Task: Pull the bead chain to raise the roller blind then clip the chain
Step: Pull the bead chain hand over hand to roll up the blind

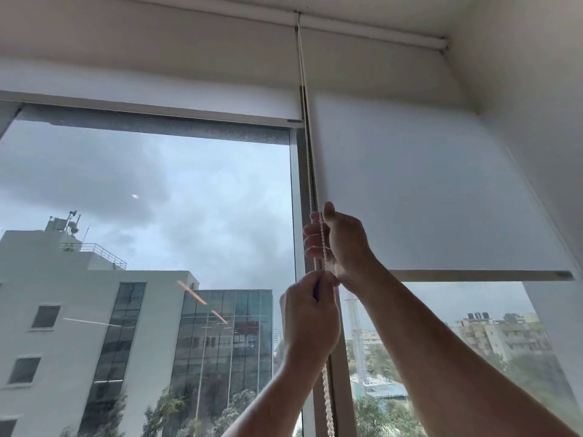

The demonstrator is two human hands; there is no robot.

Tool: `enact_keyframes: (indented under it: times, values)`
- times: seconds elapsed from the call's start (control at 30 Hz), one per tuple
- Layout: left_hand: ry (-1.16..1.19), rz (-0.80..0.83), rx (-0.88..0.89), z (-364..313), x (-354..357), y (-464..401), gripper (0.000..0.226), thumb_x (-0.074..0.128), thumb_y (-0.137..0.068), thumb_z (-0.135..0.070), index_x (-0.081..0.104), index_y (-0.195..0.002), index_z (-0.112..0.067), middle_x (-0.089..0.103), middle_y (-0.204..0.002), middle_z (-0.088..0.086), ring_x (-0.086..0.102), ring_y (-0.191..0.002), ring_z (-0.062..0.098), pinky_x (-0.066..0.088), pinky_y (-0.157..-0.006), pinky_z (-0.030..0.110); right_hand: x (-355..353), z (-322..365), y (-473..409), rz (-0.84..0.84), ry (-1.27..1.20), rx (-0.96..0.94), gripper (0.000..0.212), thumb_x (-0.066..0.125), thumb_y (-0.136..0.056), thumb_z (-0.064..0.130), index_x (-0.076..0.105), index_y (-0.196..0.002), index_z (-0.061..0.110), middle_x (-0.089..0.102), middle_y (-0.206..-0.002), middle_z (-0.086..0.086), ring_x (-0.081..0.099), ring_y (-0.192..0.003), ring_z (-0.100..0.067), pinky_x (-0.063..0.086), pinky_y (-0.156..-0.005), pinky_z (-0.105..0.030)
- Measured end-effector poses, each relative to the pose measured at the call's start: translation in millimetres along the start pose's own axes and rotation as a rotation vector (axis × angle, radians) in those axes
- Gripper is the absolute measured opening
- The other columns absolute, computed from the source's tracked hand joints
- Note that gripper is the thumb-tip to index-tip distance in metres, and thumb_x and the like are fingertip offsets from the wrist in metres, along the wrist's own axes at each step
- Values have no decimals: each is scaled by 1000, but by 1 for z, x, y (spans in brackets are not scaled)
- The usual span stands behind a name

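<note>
A white bead chain [307,152] hangs from the roller at the ceiling down along the window post between two blinds. My right hand [340,244] grips the chain higher up, fingers curled around it. Just below, touching it, my left hand [310,313] is closed on the same chain, which continues down past my wrist [328,405]. The right roller blind [426,190] is white and partly lowered, its bottom bar [473,275] level with my right wrist. The left roller blind [151,89] sits much higher. No chain clip shows.
The grey window post [298,200] runs vertically behind the chain. Glass panes on both sides show buildings, trees and a cloudy sky. A white side wall [536,121] closes in on the right, and the ceiling is just above the rollers.
</note>
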State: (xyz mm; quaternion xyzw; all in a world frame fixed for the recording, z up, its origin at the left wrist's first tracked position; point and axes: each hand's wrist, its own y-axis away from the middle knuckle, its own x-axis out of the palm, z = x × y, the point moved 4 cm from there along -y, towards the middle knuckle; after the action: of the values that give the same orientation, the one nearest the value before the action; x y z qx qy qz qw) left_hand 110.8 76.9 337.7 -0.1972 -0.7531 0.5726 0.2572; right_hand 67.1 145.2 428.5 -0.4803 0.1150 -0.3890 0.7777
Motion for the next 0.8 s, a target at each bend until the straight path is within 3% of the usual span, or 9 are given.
enact_keyframes:
  times: [0.1, 0.2, 0.3, 0.4, 0.47, 0.53, 0.6, 0.67, 0.8]
  values:
    - [36, 7, -9, 3, -2, 10, 34, 55, -97, -15, 68, -68, -28, 47, -41, -12, 38, -37, 6, 24, -39, 14, 6, -2, -5, -15, -27, 20, 30, 38, -106, 21, 62, -91, 10, 51, -60, 0, 41, -38, -8, 31, -37, -21]
    - [27, 74, 14, 5, -4, 11, 41, 56, -96, -20, 62, -58, -33, 47, -42, -10, 37, -39, 6, 27, -42, 21, 9, -4, -3, -71, 15, -45, 34, 33, -96, 3, 57, -76, 16, 40, -51, 6, 28, -35, -6, 22, -36, -17]
    - [68, 172, -2, 4, -11, 4, 34, 54, -88, -30, 67, -61, -16, 55, -43, 1, 43, -36, 6, 35, -42, 23, 10, -2, 1, -109, 150, -181, 35, 36, -95, 5, 53, -69, 21, 39, -48, 11, 29, -37, -5, 24, -40, -21]
    - [244, 164, -130, 7, -21, -12, 35, 54, -81, -30, 72, -63, -6, 64, -52, 17, 53, -42, 18, 44, -44, 27, 10, -3, 8, -116, 229, -277, 39, 39, -95, 2, 52, -65, 23, 42, -50, 12, 33, -42, -5, 27, -47, -25]
    - [344, 91, -238, 8, -26, -28, 34, 54, -84, -25, 73, -61, -10, 68, -57, 16, 58, -48, 21, 50, -47, 29, 10, -7, 14, -114, 253, -323, 38, 40, -96, 1, 51, -66, 20, 43, -52, 8, 36, -45, -9, 30, -51, -26]
    - [370, 33, -306, 4, -28, -44, 35, 50, -96, -22, 73, -72, -8, 70, -65, 16, 62, -56, 23, 52, -53, 31, 11, -14, 22, -102, 264, -354, 37, 42, -100, 6, 51, -66, 19, 46, -54, 6, 40, -48, -12, 34, -54, -27]
    - [384, 56, -337, -3, -28, -60, 38, 47, -101, -30, 71, -88, -4, 72, -74, 13, 67, -63, 21, 54, -59, 32, 9, -21, 32, -100, 299, -400, 39, 42, -104, 12, 54, -68, 21, 53, -56, 12, 49, -51, -7, 40, -53, -25]
    - [445, 147, -357, -14, -23, -75, 36, 50, -101, -37, 69, -90, -8, 72, -74, 6, 68, -63, 14, 56, -56, 26, 7, -30, 41, -94, 345, -438, 37, 41, -106, 18, 62, -77, 24, 63, -65, 14, 58, -59, -8, 46, -55, -27]
    - [500, 254, -413, -34, -4, -87, 26, 55, -101, -29, 64, -90, -7, 69, -76, 7, 62, -60, 17, 48, -47, 23, 3, -54, 54, -48, 292, -382, 43, 42, -107, 21, 51, -67, 34, 39, -52, 16, 32, -49, -6, 27, -51, -28]
